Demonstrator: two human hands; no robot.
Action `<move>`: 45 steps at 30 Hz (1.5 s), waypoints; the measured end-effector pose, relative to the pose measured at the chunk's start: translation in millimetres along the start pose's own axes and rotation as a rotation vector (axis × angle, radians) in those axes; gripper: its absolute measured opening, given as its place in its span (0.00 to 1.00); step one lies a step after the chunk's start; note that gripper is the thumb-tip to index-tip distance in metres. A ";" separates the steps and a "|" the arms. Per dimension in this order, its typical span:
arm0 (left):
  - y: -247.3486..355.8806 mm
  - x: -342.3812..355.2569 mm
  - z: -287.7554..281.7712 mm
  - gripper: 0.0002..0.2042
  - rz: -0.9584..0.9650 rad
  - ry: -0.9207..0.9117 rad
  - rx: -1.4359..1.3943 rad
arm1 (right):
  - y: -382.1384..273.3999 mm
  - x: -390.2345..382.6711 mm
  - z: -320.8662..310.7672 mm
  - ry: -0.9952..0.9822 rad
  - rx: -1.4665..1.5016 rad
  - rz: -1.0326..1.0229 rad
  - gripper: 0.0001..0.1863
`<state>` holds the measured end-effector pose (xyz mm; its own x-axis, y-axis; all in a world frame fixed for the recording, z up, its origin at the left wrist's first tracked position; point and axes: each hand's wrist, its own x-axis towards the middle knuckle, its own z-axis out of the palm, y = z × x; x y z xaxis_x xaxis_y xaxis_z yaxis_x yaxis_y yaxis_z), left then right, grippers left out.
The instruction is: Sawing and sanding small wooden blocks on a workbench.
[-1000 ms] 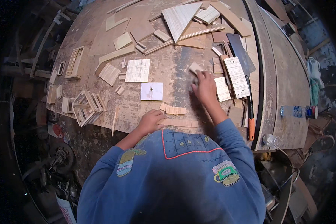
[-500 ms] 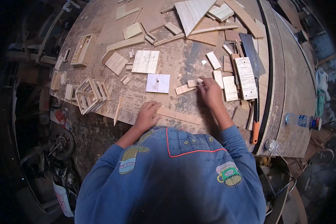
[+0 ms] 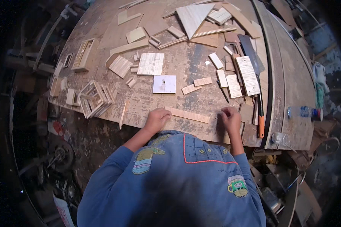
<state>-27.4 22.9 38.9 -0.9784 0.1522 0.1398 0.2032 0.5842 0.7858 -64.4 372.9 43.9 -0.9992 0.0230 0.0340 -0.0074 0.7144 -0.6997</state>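
A thin, narrow wooden strip (image 3: 189,115) lies flat near the front edge of the bench. My left hand (image 3: 157,119) is closed at its left end, the fingertips on the wood. Just past its right end is my right hand (image 3: 231,118), fingers loosely curled, thumb and forefinger slightly apart, nothing visible between them. Farther back lie two short wooden pieces, one (image 3: 202,81) partly against the other (image 3: 191,89). To their right rests a thin dark pencil-like stick (image 3: 222,92). A pale rectangular plate (image 3: 164,84) with a dark hole sits to their left.
Several wooden blocks and a drilled board (image 3: 248,75) lie at right beside a handsaw (image 3: 260,125) with an orange handle end. Small wooden frames (image 3: 96,99) stand at left. A pointed wood sliver (image 3: 124,114) overhangs the front edge. A plastic bottle (image 3: 305,112) lies far right.
My right hand has left the short wooden pieces and come back toward me, near the strip's right end. The two pieces and the dark stick now show uncovered. My left hand stays at the strip.
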 end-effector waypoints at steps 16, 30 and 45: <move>-33.2 -93.6 -96.5 0.07 0.039 -0.111 0.079 | 93.8 -57.6 -62.5 0.370 -0.786 0.532 0.37; -73.5 -79.6 -134.6 0.25 -0.094 0.192 0.515 | 88.7 9.1 -80.4 0.259 -0.657 0.491 0.27; -53.3 2.6 -79.0 0.13 -0.269 0.219 0.166 | 72.5 -0.9 -109.1 0.177 0.280 0.374 0.22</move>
<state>-43.8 -70.8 44.9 -0.9789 -0.1875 0.0816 -0.0760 0.7043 0.7058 -59.6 501.0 71.0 -0.9133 0.3778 -0.1520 0.3153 0.4198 -0.8511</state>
